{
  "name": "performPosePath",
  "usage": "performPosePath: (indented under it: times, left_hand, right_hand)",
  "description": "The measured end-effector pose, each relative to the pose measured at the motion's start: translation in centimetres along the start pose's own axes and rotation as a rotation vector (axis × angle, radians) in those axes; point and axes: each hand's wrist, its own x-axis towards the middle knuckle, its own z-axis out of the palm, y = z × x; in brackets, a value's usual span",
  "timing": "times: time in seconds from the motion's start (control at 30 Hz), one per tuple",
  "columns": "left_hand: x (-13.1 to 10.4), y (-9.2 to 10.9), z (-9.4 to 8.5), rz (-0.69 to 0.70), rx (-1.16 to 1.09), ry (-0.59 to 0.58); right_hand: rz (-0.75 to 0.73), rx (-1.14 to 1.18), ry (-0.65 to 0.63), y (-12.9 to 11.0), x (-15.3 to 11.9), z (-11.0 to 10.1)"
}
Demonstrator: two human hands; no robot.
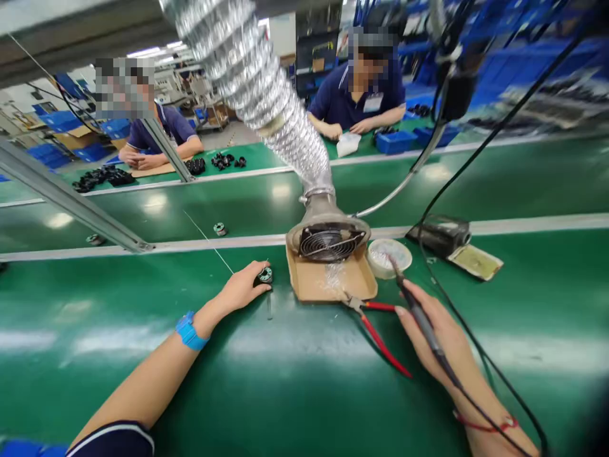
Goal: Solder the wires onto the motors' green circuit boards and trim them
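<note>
My left hand (246, 285), with a blue band at the wrist, is closed around a small round black part with a green ring-shaped top (265, 275). A thin solder-like wire (209, 242) runs down from the upper left to this hand. In my right hand (442, 330) is a soldering iron (419, 317), held like a pen. Its tip reaches over a round pale tub (397, 255) of shiny bits; whether it touches them I cannot tell. Beside my right fingers lie red-handled pliers (375, 324), their jaws at the edge of a cardboard tray (304, 289).
A fan hood (328, 244) on a silver duct (280, 108) stands over the tray. To the right are a soldering iron stand (442, 235) with a sponge (476, 261) and a hanging black cable (447, 190). A similar round part (219, 229) sits beyond the rail. Two co-workers sit opposite.
</note>
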Motion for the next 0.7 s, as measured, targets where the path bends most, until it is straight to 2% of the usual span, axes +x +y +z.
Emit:
performPosePath:
  times: [0.07, 0.13, 0.23, 0.3, 0.43, 0.57, 0.7]
  left_hand:
    - [-1.9, 0.6, 0.1, 0.009, -0.039, -0.043]
    - [-3.2, 1.4, 0.4, 0.003, -0.091, -0.067]
    - [-4.7, 3.4, 1.8, -0.004, -0.189, -0.111]
    - [-5.5, 5.2, 3.0, -0.028, -0.334, -0.181]
    - [-7.0, 8.9, 4.9, -0.078, -0.656, -0.344]
    - [-8.2, 11.1, 5.2, 0.024, -0.733, -0.414]
    - [-9.0, 11.7, 4.7, 0.065, -0.772, -0.470]
  right_hand:
    - [0.034, 0.008, 0.000, -0.4, -0.1, -0.4]
    - [0.066, -0.004, 0.089, -1.3, -0.5, -0.9]
    - [0.115, -0.010, 0.214, -3.3, -1.9, -1.4]
    - [0.108, 0.111, 0.205, -5.3, -3.1, -1.4]
    - [0.056, 0.466, -0.036, -9.6, -4.3, -1.6]
    - [0.008, 0.399, -0.225, -12.3, -3.7, -1.9]
    - [0.020, 0.486, -0.406, -13.1, -2.9, -2.0]
